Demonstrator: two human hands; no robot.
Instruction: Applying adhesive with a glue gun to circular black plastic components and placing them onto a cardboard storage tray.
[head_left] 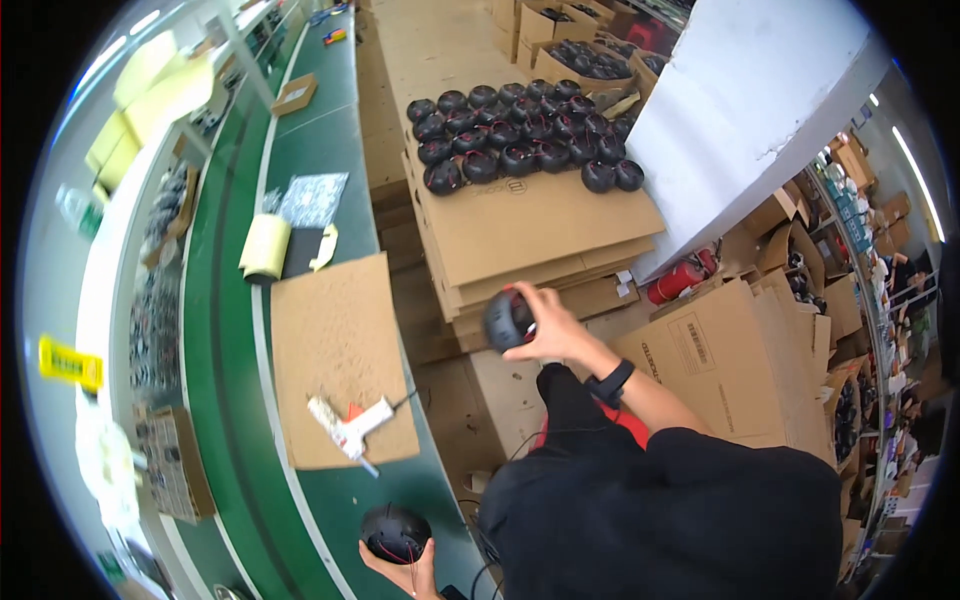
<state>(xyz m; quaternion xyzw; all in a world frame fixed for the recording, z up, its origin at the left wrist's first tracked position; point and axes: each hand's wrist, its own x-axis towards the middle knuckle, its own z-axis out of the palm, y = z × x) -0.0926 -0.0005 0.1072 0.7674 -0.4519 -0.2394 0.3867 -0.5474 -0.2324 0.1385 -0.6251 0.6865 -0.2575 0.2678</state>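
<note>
My left hand (412, 575) is closed around a black round shell (396, 532) with thin red wires, over the near end of the green workbench. Away from the bench, my right hand (550, 325) grips another black round shell (508, 320) beside the front edge of a cardboard stack. A bit of red shows at the top of that one, and my fingers cover its right side. On a cardboard sheet (335, 340) on the bench lies a white hot glue gun (352, 425), farther off than my left hand.
Several rows of black round shells (518, 158) sit on the cardboard stack (540, 225) ahead. A white pillar (745, 110) and a red fire extinguisher (685, 276) stand to its right. A yellow roll (266, 246) and a bubble-wrap bag (313, 200) lie farther along the bench.
</note>
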